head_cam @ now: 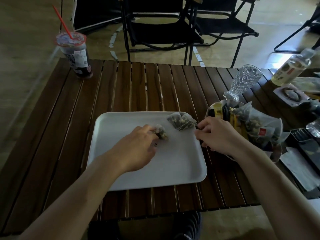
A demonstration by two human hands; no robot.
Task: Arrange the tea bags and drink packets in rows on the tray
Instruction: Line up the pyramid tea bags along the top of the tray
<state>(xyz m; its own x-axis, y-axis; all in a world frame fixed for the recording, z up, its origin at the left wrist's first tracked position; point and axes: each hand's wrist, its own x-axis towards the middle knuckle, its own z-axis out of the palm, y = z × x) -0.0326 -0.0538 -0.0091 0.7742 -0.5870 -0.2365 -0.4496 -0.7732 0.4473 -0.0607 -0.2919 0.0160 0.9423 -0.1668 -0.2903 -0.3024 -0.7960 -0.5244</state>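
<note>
Currently, left hand [138, 144] pinches one tea bag [161, 133] mid-way across the tray [138, 179]; more bags [181, 122] lie at its far-right corner. By the rim, right hand [220, 135] curls, hold unclear. Bags seem light, soft, tearable; pinch a corner seam.

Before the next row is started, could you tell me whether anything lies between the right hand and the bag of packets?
Nothing visible does: the right hand is at the right edge of the tray, and the bag of packets lies directly beside it.

Slatted wooden table [138, 87]: red-straw cup [76, 54] far left; glass [244, 80], bottle [292, 66] right; black chairs [161, 26] behind.
</note>
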